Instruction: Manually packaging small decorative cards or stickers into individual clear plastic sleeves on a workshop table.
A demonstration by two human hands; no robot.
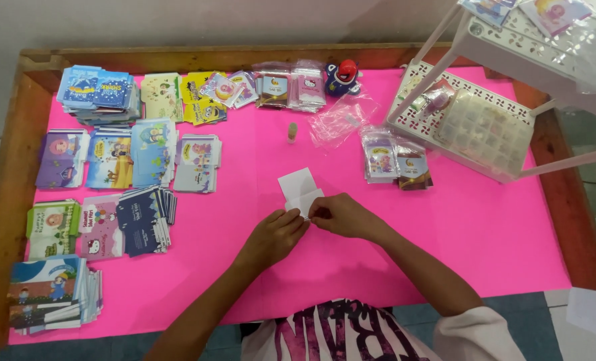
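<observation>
Both hands, the left hand (279,228) and right hand (338,215), pinch the near edge of a small white paper (299,189) at mid-surface on the pink surface (485,227), apparently mid-fold; the crease likely needs firm pressing next.

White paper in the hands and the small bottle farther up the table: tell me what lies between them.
Head view: only bare pink table cover lies between the white paper and the small bottle.
</observation>
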